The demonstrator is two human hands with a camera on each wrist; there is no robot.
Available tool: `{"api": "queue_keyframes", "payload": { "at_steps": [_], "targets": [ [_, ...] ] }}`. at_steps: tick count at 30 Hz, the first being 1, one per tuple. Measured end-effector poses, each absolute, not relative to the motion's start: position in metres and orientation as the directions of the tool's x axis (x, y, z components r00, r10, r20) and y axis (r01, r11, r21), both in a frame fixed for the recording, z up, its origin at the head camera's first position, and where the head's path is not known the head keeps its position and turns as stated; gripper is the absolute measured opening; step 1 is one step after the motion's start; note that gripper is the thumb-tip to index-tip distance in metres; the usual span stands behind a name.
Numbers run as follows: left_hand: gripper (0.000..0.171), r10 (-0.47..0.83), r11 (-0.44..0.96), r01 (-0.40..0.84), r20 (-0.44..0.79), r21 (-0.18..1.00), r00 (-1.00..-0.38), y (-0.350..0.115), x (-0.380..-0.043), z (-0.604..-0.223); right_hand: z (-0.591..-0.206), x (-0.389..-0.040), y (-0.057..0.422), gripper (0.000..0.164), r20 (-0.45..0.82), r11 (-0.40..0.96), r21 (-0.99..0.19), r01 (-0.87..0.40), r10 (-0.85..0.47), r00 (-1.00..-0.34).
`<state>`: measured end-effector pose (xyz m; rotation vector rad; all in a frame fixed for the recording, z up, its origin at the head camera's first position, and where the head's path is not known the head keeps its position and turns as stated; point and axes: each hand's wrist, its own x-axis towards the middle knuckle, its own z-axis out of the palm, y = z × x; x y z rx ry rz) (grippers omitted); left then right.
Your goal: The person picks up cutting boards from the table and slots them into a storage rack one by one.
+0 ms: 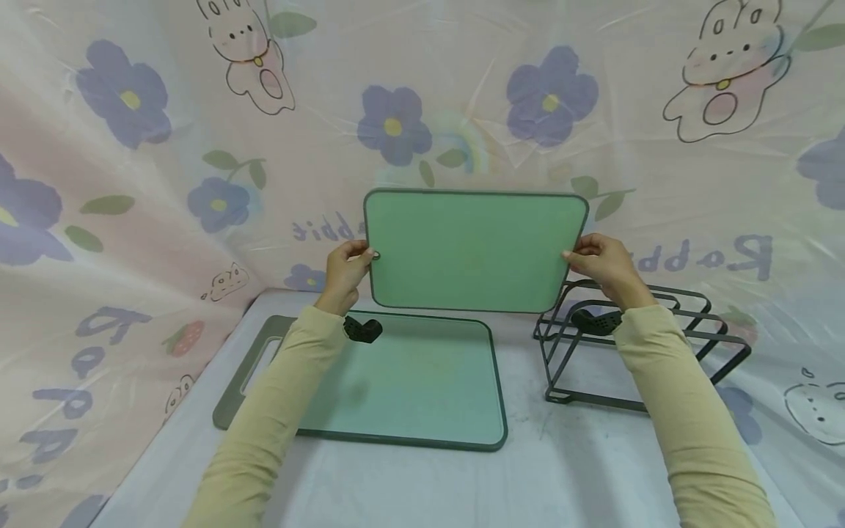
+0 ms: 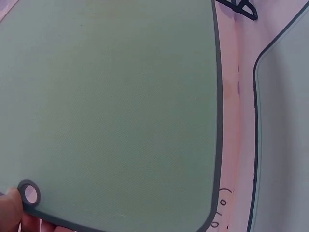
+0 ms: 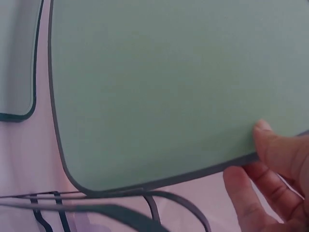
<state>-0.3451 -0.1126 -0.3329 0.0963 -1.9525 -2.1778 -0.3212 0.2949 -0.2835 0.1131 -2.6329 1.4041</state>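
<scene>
A green cutting board (image 1: 475, 249) with a dark grey rim is held up, its broad face toward me, above the back of the table. My left hand (image 1: 346, 275) pinches its left edge, the thumb beside a small hole (image 2: 31, 194) there. On the opposite edge my right hand (image 1: 607, 264) grips it, thumb on the front face and fingers behind, as the right wrist view shows. Below lies a larger green cutting board (image 1: 409, 381) with a handle slot at its left end, flat on the table and partly covered by my left forearm.
A black wire rack (image 1: 594, 400) with several upright loops stands on the right of the table, under my right wrist. The white tabletop (image 1: 422, 491) meets a curtain (image 1: 462, 44) printed with flowers and rabbits at the back and left.
</scene>
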Motion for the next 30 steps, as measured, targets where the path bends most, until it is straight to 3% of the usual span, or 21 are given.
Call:
{"api": "queue_keyframes", "payload": {
  "at_steps": [17, 24, 30],
  "targets": [
    [0.022, -0.182, -0.052, 0.158, 0.146, 0.986, -0.972, -0.073, -0.354, -0.335, -0.284, -0.314, 0.331, 0.039, 0.193, 0.566, -0.809, -0.158, 0.002, -0.981],
    [0.020, -0.154, -0.014, 0.156, 0.152, 0.988, -0.976, -0.052, -0.356, -0.334, -0.284, -0.309, 0.351, 0.040, 0.168, 0.598, -0.793, -0.112, 0.038, -0.985],
    [0.021, -0.124, -0.067, 0.146, 0.137, 0.987, -0.983, -0.038, -0.358, -0.332, -0.282, -0.305, 0.365, 0.048, 0.094, 0.609, -0.792, -0.039, 0.059, -0.994]
  ]
}}
